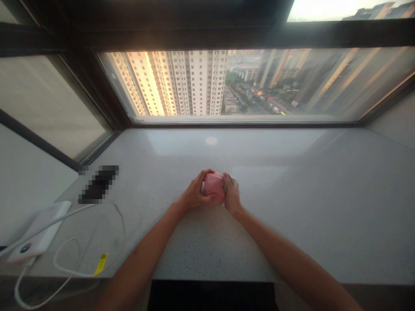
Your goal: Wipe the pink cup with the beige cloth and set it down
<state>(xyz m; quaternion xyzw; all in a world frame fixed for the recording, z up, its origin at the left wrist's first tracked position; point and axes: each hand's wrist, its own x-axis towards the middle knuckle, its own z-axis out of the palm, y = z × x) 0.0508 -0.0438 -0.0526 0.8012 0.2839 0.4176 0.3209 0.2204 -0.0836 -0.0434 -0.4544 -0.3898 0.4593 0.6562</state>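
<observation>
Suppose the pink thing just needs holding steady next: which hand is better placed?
Left, I'd judge. The left hand spans the pink thing with thumb and fingers. The right hand is at its right side, with some pale material in its grip, too small to identify.

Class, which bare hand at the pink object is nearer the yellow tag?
The bare left hand: it holds the small pink object on the side toward the yellow cable tag. The bare right hand is opposite, farther away.
</observation>
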